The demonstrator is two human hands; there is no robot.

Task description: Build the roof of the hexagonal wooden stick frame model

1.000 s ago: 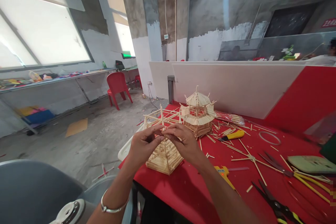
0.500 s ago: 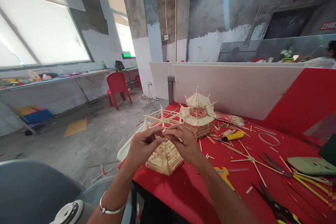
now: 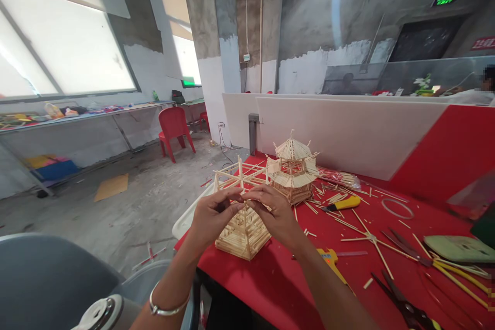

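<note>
A small roof-shaped model of thin wooden sticks (image 3: 243, 237) sits on the red table (image 3: 278, 278) near its left edge. My left hand (image 3: 211, 214) and my right hand (image 3: 275, 211) meet above its peak, fingertips pinched together on something I cannot make out. Just behind my fingers lies an open frame of crossed sticks (image 3: 235, 174). A finished two-tier stick pavilion (image 3: 293, 167) stands behind my right hand.
Loose sticks litter the table. A yellow-handled knife (image 3: 342, 203), a yellow glue gun (image 3: 328, 258), scissors (image 3: 402, 305), pliers (image 3: 404, 245), a stick cross (image 3: 369, 240) and a green pad (image 3: 458, 247) lie to the right. A white and red partition (image 3: 348, 134) runs behind. A grey chair (image 3: 46, 278) is lower left.
My hands have stayed at the peak of the stick roof with only small finger movement. The view has shifted slightly downward.
</note>
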